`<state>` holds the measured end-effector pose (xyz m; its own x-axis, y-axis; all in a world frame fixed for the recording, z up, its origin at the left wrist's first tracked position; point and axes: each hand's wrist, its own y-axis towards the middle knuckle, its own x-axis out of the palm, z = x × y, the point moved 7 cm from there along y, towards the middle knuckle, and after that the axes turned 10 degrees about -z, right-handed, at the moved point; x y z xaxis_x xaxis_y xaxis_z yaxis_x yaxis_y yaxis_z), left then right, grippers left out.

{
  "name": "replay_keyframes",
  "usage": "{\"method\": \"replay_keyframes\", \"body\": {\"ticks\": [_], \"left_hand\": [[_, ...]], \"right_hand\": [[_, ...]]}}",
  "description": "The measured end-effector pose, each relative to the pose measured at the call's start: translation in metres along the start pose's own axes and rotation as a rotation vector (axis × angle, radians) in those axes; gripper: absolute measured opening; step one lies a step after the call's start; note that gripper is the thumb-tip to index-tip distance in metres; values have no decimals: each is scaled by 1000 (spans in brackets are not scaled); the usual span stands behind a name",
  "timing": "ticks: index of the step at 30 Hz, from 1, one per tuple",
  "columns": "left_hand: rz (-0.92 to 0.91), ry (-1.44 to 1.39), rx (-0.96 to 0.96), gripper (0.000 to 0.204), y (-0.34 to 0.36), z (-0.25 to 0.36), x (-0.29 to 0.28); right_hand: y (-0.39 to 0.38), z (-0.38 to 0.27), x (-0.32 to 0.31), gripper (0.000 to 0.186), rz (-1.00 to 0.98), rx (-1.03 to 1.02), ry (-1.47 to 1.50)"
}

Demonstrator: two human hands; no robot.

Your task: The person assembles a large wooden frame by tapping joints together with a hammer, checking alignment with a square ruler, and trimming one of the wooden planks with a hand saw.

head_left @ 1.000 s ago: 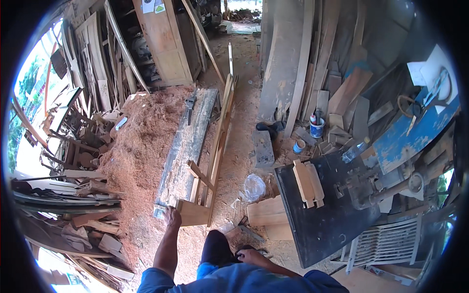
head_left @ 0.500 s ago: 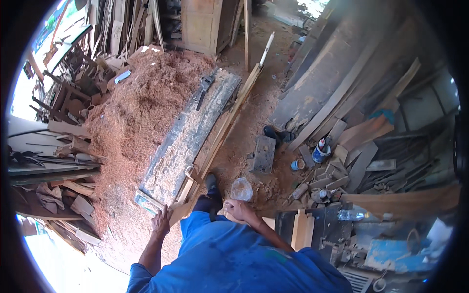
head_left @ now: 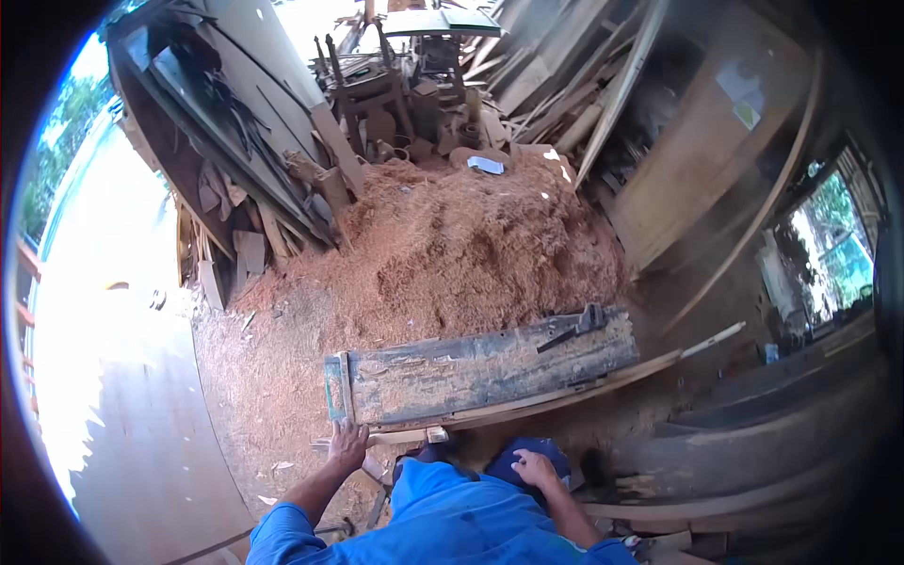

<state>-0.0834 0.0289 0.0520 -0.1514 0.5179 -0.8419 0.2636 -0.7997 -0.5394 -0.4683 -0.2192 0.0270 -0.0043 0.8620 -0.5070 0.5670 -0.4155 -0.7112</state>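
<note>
My left hand [head_left: 348,446] lies with its fingers stretched out at the near left corner of a low bench plank [head_left: 471,372], beside the end of a narrow wooden strip [head_left: 346,388]. That strip runs across the plank's left end. A lighter wooden piece [head_left: 400,437] sits along the near edge, just right of this hand. Over my right thigh, my right hand [head_left: 535,468] has loosely bent fingers, slightly apart, with no object visible in them. A dark clamp-like tool [head_left: 576,326] rests on the plank's far right end.
Behind the bench rises a large heap of reddish wood shavings [head_left: 452,250]. Boards lean at the left [head_left: 250,122] and a tall wooden panel [head_left: 716,141] at the right. A long, thin wooden length [head_left: 584,388] runs along the bench's near edge. A pale sheet [head_left: 160,424] covers the left side.
The view has swung to the left, so the bench now lies crosswise before me. My left hand stays at its near left corner; my right hand is now over my right thigh.
</note>
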Motion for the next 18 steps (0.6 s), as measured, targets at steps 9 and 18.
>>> {"method": "replay_keyframes", "body": {"ticks": [9,18], "left_hand": [[349,-1294,-588,96,52,173,80],[417,-1241,-1139,62,93,189,152]], "right_hand": [[110,157,-124,45,-303,-72,-302],[178,321,-179,42,-350,-74,-501]]}}
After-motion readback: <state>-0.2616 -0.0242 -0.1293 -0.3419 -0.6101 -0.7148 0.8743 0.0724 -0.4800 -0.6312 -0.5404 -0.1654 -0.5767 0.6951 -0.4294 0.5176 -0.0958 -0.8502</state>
